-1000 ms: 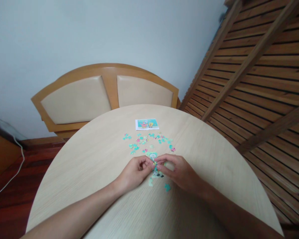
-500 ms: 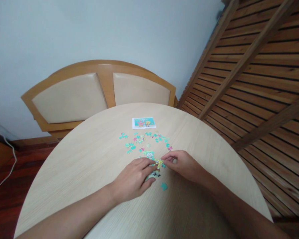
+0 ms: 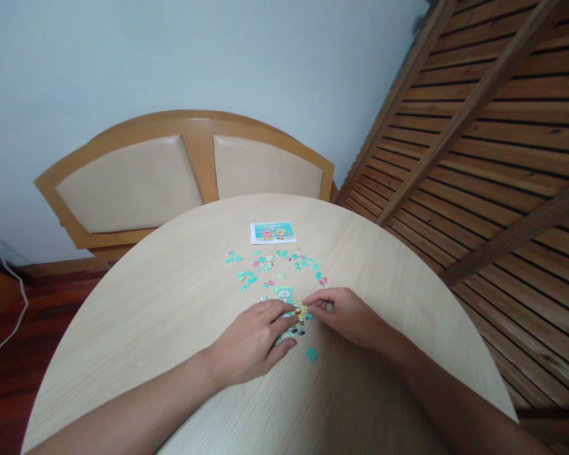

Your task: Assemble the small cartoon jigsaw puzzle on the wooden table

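Note:
A partly joined jigsaw puzzle (image 3: 301,325) with cartoon figures lies on the round table. My left hand (image 3: 256,338) rests palm down over its left side, fingers stretched across it and covering much of the picture. At the right edge, my right hand (image 3: 344,313) pinches a small yellow puzzle piece (image 3: 304,311) between thumb and forefinger, touching the joined part; fingertips hide most of that piece. One loose teal puzzle piece (image 3: 312,354) lies nearer to me, below the joined part.
Several loose pieces (image 3: 268,263) in teal, pink and pale green are scattered beyond the puzzle. Behind them lies a picture card (image 3: 274,232). The pale wooden table (image 3: 171,284) faces a padded bench back (image 3: 133,183), with a slatted wooden panel (image 3: 502,158) at right.
Both hands were pinching together over the puzzle; the left has since spread flat on its left side. My right hand has shifted to the right edge, lately inching inward. The view moved slightly.

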Motion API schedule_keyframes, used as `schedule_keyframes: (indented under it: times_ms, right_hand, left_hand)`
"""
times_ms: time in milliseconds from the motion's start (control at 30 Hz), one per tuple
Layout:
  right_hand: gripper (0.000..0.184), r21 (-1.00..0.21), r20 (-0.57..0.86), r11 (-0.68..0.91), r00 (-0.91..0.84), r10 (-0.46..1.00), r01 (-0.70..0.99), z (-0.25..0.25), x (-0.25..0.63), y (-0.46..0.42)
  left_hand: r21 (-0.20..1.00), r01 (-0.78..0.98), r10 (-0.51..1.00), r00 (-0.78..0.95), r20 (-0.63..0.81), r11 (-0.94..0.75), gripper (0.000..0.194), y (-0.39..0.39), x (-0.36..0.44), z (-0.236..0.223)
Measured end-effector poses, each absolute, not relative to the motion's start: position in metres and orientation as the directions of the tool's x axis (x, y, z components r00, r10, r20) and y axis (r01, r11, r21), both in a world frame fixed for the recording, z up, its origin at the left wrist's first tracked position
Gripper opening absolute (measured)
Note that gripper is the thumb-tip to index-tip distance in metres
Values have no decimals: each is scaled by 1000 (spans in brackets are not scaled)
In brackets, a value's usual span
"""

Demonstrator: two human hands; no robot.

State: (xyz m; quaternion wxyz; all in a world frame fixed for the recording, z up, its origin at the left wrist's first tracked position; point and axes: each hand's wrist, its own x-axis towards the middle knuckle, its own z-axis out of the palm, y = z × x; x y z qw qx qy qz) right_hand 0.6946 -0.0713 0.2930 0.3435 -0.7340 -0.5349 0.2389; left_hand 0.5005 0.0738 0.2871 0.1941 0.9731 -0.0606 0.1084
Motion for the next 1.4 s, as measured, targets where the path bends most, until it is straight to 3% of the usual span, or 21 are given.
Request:
schedule_keyframes:
  times_ms: [367,567,933,1133,1267,1400]
  right_hand:
    - [23,-728,21,-197,309,951,656,294,690,-72]
    - [21,-761,-22,-281,409,912,585,292,679,-70]
    - [14,-711,-38,-397,532,846,581,293,674,-70]
    - [17,-691,-48,-365,463,885,624,299,679,-72]
    - [11,-546,49,-225,299,953,807,309,688,-77]
    - [9,-432,79,-202,260,962,879,312,693,-80]
  left_hand:
    - [364,-189,-103,965,242,-912,30,76,501,293]
    - [355,-208,-126,963,240,-911,31,77,501,294]
    - [345,-211,-127,960,248,-915,31,78,501,292]
    - [339,-203,-123,963,242,-919,30,77,501,294]
    - [332,-200,-124,964,236,-922,30,76,501,294]
    - [309,-203,-132,963,236,-929,30,77,500,292]
